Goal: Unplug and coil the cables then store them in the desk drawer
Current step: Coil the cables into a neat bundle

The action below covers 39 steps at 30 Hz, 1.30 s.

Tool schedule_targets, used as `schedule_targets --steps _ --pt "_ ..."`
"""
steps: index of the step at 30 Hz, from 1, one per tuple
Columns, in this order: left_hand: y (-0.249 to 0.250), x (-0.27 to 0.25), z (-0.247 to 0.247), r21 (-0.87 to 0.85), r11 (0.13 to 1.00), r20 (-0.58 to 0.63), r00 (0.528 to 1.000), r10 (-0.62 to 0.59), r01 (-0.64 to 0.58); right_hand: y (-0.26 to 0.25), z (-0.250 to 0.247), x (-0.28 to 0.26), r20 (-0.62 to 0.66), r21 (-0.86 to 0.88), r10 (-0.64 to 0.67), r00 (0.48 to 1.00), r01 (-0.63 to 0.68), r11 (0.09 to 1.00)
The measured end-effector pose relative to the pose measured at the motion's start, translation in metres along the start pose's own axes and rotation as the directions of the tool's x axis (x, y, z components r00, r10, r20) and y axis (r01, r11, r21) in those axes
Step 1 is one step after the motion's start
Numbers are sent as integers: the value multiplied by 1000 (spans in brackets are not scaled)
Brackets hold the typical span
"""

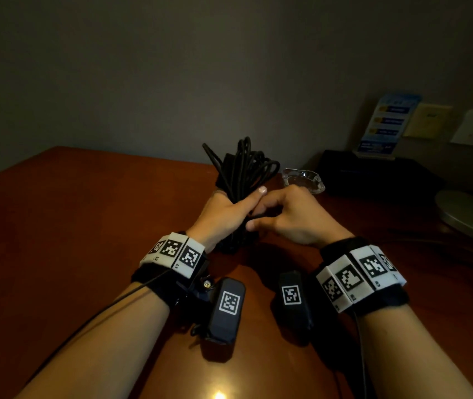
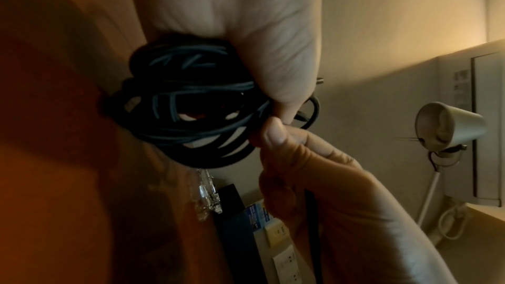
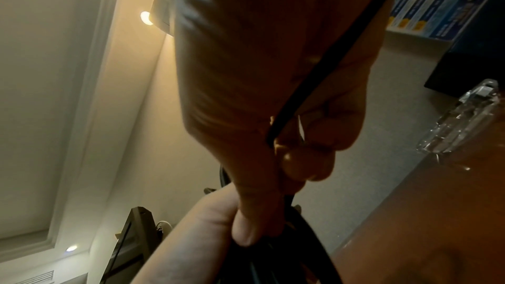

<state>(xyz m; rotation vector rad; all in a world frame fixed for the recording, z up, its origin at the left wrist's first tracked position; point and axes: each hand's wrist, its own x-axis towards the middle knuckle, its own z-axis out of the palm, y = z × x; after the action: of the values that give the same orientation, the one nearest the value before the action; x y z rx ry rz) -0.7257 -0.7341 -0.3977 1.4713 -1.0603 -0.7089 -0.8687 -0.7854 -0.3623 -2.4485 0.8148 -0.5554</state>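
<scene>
A bundle of black cable (image 1: 243,165) (image 2: 188,107) is coiled in several loops above the brown wooden desk (image 1: 71,226). My left hand (image 1: 226,211) (image 2: 273,68) grips the bundle round its middle, thumb laid across the loops. My right hand (image 1: 284,214) (image 2: 287,144) is close against it on the right and pinches a loose strand of the same cable (image 3: 322,68) between curled fingers. That strand runs back along my right palm in the right wrist view. The lower loops hang under my left hand.
A clear glass ashtray (image 1: 304,177) (image 3: 461,120) sits just behind my right hand. A black box (image 1: 379,174) with a blue leaflet stand (image 1: 387,125) is at the back right. A grey lamp base (image 1: 471,214) stands at the right edge. Wall sockets (image 2: 284,262) are behind the desk.
</scene>
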Motion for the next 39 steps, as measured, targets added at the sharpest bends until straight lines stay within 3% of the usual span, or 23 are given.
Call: schedule_targets --steps 2,6,9,14,21,27,36,39 --pt "-1 2 -1 -16 999 -39 998 -47 47 -1 -1 -1 4 14 33 999 -33 999" --pt "-3 8 -15 -63 990 -227 964 -136 124 2 -4 1 64 90 86 994 -91 992" --pt "-3 10 -31 -46 994 -366 924 -113 103 6 -7 0 110 128 153 982 -166 978" --pt "-7 16 -42 79 990 -469 881 -64 114 12 -14 -2 7 105 184 983 -183 977" --pt "-14 21 -42 34 993 -339 936 -93 111 12 -13 0 -140 120 22 990 -5 993" --pt "-1 13 -28 -52 997 -91 995 51 -56 9 -5 6 -212 46 -65 975 77 996" --pt "10 -2 -18 -150 989 190 981 30 -1 8 -6 4 -331 66 3 944 20 998" --pt "11 -4 -16 -172 985 225 973 54 -15 7 -4 5 -375 102 8 927 33 994"
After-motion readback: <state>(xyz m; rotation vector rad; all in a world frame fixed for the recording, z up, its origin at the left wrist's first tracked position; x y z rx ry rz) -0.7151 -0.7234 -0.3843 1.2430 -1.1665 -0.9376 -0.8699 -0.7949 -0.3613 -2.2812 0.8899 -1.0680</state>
